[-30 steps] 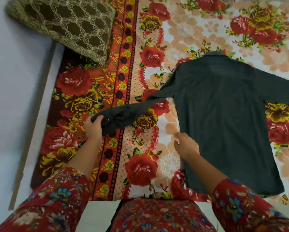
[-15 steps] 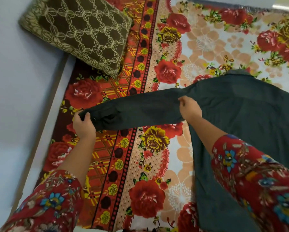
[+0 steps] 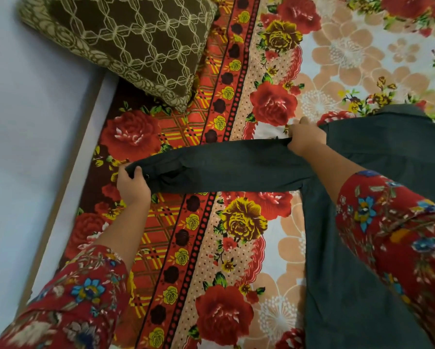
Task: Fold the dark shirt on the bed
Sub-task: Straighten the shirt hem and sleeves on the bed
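Note:
The dark shirt [image 3: 337,285] lies flat on the flowered bed sheet [image 3: 337,59], its body at the right and partly cut off by the frame edge. One long sleeve [image 3: 224,167] stretches out straight to the left. My left hand [image 3: 133,186] is closed on the sleeve's cuff at the left end. My right hand [image 3: 305,137] grips the sleeve's upper edge near the shoulder seam. My right forearm crosses over the shirt body and hides part of it.
A brown patterned pillow [image 3: 125,44] rests at the upper left of the bed. The bed's left edge [image 3: 85,137] runs diagonally along a pale wall [image 3: 17,147]. The shirt collar [image 3: 397,110] points to the far side.
The sleeve has been pulled out straight to the left. My right hand moved from the shirt's side hem up to the shoulder seam. My left hand kept hold of the cuff.

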